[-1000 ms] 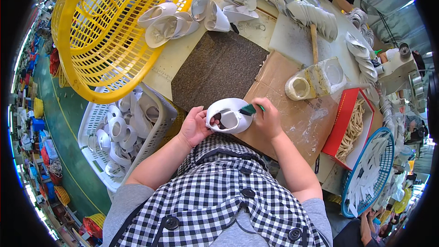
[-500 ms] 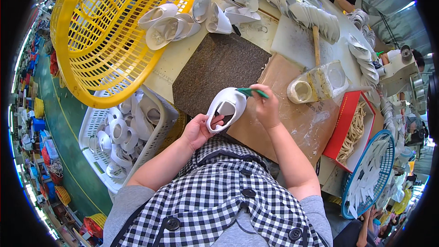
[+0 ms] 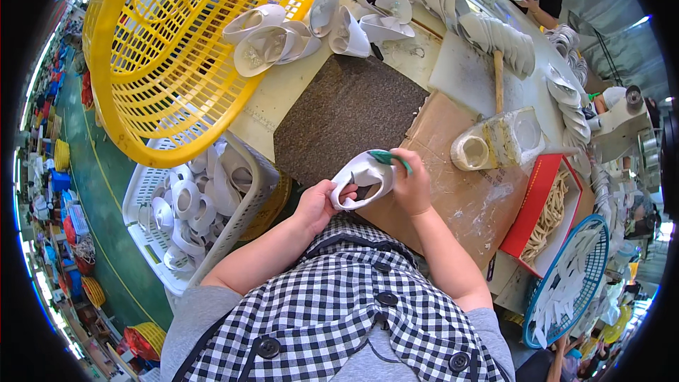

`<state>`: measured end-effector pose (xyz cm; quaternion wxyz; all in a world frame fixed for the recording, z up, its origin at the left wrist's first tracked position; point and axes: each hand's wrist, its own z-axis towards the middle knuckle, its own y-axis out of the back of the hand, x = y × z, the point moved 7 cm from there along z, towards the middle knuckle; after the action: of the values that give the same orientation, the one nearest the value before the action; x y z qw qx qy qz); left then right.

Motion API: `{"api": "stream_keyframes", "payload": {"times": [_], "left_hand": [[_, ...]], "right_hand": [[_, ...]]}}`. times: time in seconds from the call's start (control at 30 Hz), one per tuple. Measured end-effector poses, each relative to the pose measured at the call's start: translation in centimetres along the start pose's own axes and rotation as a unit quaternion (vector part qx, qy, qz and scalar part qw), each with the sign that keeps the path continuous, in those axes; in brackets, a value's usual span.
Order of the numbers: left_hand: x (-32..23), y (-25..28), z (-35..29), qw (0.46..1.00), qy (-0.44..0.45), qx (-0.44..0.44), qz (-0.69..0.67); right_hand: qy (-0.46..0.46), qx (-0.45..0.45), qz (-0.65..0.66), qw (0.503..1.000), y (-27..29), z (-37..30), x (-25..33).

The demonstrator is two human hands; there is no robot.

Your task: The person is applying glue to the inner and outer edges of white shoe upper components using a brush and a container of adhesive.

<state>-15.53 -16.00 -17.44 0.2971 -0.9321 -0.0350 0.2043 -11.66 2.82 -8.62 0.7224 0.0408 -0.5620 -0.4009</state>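
My left hand (image 3: 318, 202) grips the near left end of a white shoe upper (image 3: 356, 165), with its fingertips inside the opening. The upper is tilted over the near edge of a dark rough mat (image 3: 346, 110). In my right hand (image 3: 414, 185) is a small green brush (image 3: 396, 161), pinched between the fingers. Its bristle end touches, or lies right over, the upper's far rim; exactly which, I cannot tell. Brown cardboard (image 3: 442, 184) lies under and beside my right hand.
A glue-smeared pot (image 3: 469, 152) and a stick (image 3: 498, 81) stand right of the mat. Further right are a red box (image 3: 522, 216) of beige strips and a blue basket (image 3: 601, 269). Left are a yellow basket (image 3: 134, 152) and a white crate (image 3: 244, 201) of uppers. More uppers (image 3: 349, 34) stand behind.
The upper has turned and tipped to the right in my left hand. The brush has moved along its far rim, closer over the upper. The whole view has shifted slightly.
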Motion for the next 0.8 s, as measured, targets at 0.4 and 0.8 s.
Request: {"api": "stream_keyframes", "payload": {"times": [0.4, 0.8], "left_hand": [[-0.4, 0.9, 0.2, 0.996, 0.014, -0.04, 0.083], [-0.7, 0.2, 0.2, 0.993, -0.019, -0.005, 0.118]], "right_hand": [[0.068, 0.142, -0.15, 0.976, 2.4, -0.9, 1.4], [-0.057, 0.049, -0.038, 0.996, 3.1, -2.1, 0.7]]}}
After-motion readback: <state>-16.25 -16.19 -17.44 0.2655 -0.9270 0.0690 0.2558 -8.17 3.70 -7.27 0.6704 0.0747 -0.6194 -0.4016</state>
